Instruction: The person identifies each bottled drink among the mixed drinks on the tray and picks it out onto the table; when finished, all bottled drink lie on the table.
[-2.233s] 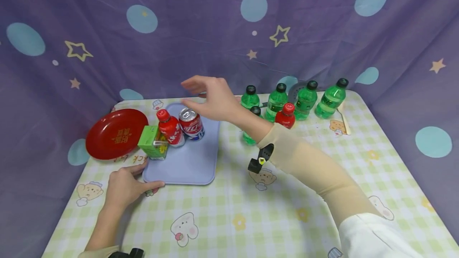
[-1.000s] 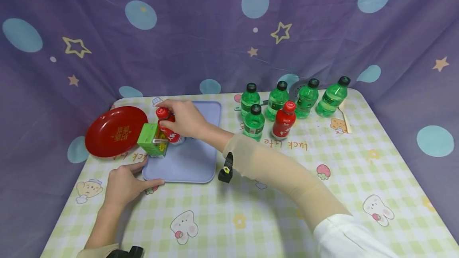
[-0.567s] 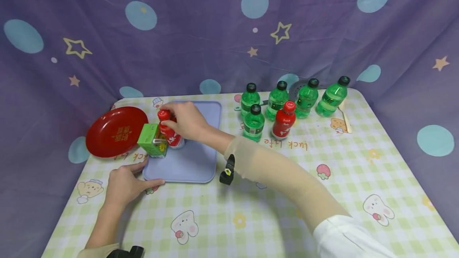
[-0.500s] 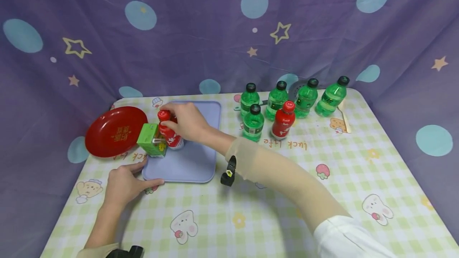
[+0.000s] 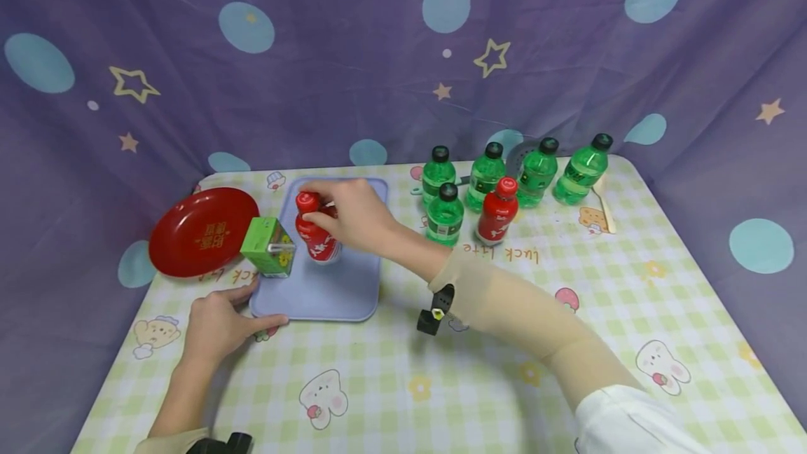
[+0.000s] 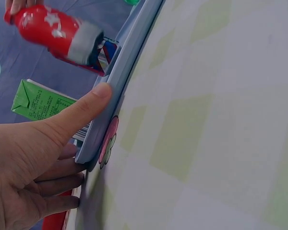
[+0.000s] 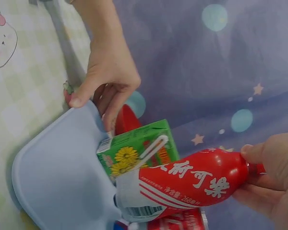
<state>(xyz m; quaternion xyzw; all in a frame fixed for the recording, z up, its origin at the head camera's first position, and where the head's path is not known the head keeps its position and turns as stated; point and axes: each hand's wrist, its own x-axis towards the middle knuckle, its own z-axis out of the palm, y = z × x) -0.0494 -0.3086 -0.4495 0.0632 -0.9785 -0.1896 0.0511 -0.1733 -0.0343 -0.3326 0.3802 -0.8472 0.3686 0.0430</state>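
Note:
My right hand [image 5: 361,214] grips a red soda bottle [image 5: 319,238] round its neck just below the cap. The bottle is slightly tilted over the blue tray [image 5: 321,300]; in the left wrist view its base shows above the tray's surface. Behind it stands a soda can [image 7: 185,221], mostly hidden by bottle and hand. A green drink carton [image 5: 267,249] with a straw on its side stands on the tray's left part. My left hand [image 5: 217,328] holds the tray's near left corner, thumb along the front rim and fingers at the left side.
A red plate [image 5: 183,233] lies left of the tray. To the right stand several green bottles [image 5: 445,219] and another red bottle [image 5: 497,212]. Behind them lie a dark slotted utensil [image 5: 518,153] and a pale spoon-like utensil [image 5: 605,212]. A purple curtain [image 5: 315,90] backs the table.
My right hand came down to the red bottle from behind the can, took its neck, and has now shifted it right, away from the carton. The left hand stays on the tray corner.

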